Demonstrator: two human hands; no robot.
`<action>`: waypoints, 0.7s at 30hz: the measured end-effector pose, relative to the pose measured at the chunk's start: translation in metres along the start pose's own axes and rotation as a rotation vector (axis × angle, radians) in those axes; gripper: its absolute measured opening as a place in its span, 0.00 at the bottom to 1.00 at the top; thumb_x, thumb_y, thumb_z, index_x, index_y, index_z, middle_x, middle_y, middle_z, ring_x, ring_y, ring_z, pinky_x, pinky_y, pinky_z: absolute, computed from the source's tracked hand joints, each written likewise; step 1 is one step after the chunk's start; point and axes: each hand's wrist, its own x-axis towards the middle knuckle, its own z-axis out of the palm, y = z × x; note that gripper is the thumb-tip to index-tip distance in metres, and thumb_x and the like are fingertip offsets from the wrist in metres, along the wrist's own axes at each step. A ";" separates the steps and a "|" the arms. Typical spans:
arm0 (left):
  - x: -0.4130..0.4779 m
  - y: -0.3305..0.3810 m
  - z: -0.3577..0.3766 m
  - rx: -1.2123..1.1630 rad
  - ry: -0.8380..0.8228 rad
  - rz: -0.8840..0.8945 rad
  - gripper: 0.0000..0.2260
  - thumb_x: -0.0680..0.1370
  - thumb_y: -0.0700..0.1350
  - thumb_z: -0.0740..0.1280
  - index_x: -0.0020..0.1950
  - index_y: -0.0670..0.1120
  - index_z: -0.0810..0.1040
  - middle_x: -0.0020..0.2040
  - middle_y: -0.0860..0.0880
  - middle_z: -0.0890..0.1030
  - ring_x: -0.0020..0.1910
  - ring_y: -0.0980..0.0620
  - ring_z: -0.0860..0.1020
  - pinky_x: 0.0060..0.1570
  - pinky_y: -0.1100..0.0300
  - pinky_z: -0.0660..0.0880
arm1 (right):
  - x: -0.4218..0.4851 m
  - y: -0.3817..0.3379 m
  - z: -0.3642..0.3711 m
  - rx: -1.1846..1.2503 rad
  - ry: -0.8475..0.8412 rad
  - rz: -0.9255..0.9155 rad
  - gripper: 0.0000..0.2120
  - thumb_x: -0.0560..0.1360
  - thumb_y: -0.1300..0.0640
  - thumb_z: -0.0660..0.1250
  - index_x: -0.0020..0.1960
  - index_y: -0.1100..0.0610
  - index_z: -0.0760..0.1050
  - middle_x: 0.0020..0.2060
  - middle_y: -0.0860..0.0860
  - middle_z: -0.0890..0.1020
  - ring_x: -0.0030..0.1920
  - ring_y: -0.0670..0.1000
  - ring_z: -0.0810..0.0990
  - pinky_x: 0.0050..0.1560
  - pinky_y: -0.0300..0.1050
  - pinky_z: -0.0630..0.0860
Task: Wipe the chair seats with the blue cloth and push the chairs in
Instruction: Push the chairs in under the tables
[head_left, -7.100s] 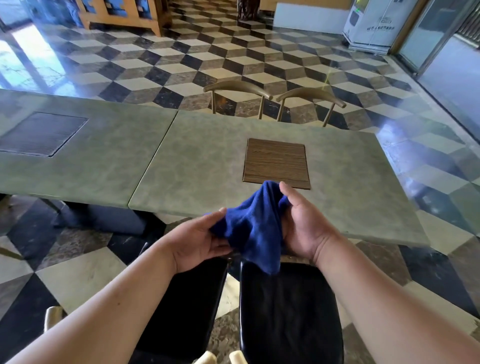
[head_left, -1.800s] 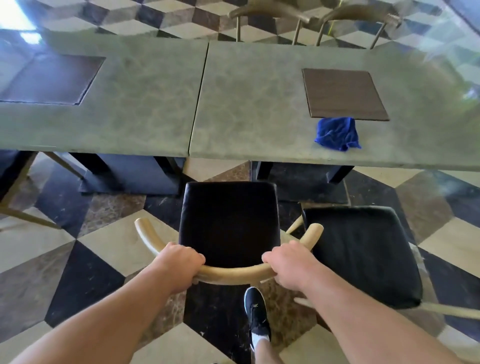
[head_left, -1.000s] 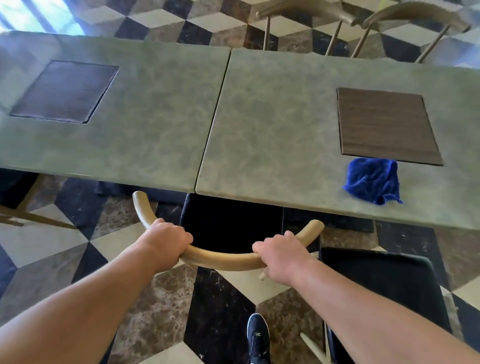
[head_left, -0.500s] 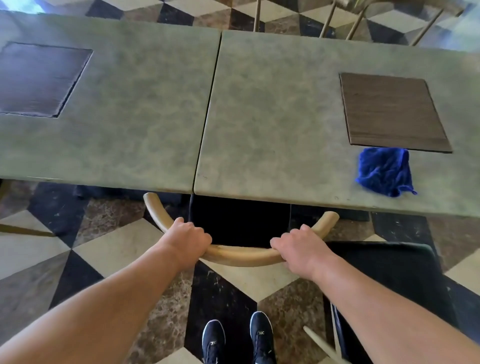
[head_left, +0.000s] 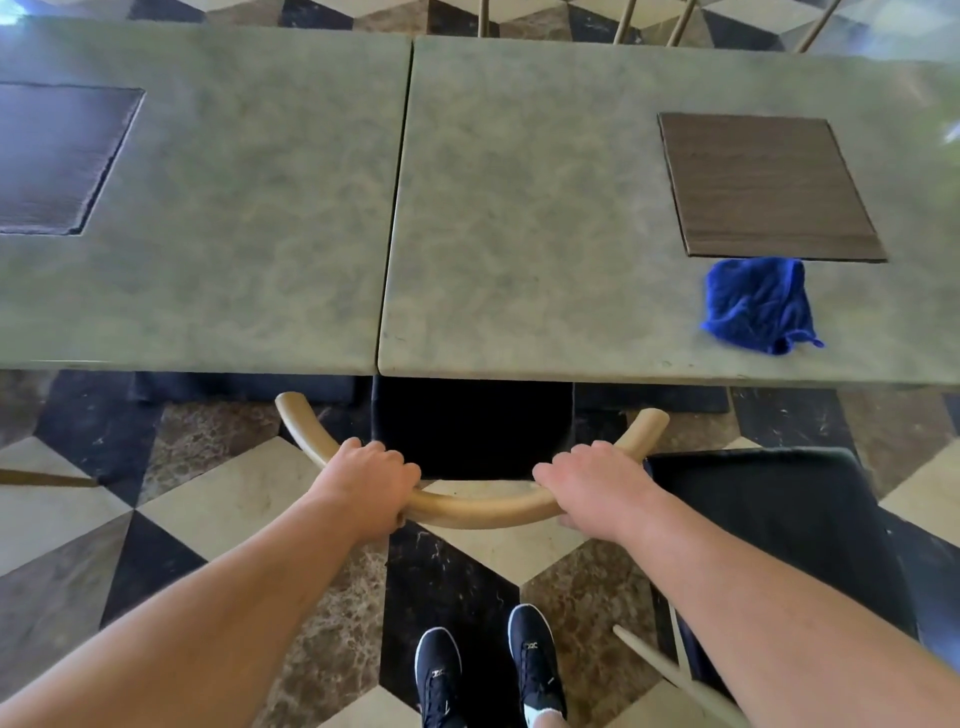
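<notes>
A chair with a black seat (head_left: 470, 431) and a curved wooden backrest (head_left: 467, 512) stands at the table edge, its seat mostly under the green tabletop (head_left: 519, 234). My left hand (head_left: 366, 480) grips the backrest left of centre and my right hand (head_left: 592, 486) grips it right of centre. The blue cloth (head_left: 756, 306) lies crumpled on the table at the right, just below a brown wooden inlay (head_left: 763, 182). A second chair with a black seat (head_left: 779, 530) stands out from the table at the lower right.
A second green tabletop (head_left: 208, 208) adjoins on the left with a dark inlay (head_left: 52, 156). Chair legs (head_left: 649, 21) show beyond the far table edge. My two dark shoes (head_left: 488, 670) stand on the checkered marble floor. A wooden chair leg (head_left: 47, 478) pokes in at left.
The left chair has slid forward under the table with both hands on its backrest. The cloth went from my hands to the tabletop seconds ago.
</notes>
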 end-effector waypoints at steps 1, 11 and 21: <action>0.000 -0.001 -0.002 -0.023 -0.019 -0.010 0.14 0.75 0.61 0.69 0.57 0.57 0.76 0.48 0.55 0.79 0.47 0.50 0.76 0.46 0.51 0.68 | 0.000 0.000 0.000 0.006 0.004 0.005 0.16 0.74 0.42 0.73 0.54 0.49 0.72 0.42 0.48 0.79 0.43 0.54 0.78 0.46 0.54 0.75; -0.010 0.056 -0.045 -0.302 -0.133 -0.056 0.52 0.65 0.79 0.60 0.84 0.60 0.47 0.86 0.52 0.53 0.84 0.45 0.53 0.80 0.36 0.50 | -0.050 -0.015 0.000 0.201 0.068 0.127 0.24 0.74 0.37 0.70 0.65 0.48 0.72 0.55 0.49 0.79 0.58 0.54 0.76 0.68 0.59 0.72; -0.008 0.179 -0.121 -0.196 -0.058 0.035 0.53 0.69 0.81 0.59 0.84 0.59 0.41 0.86 0.51 0.45 0.84 0.43 0.46 0.80 0.35 0.46 | -0.182 0.012 0.006 0.199 0.133 0.272 0.48 0.75 0.31 0.65 0.82 0.45 0.42 0.83 0.54 0.51 0.82 0.60 0.45 0.80 0.66 0.46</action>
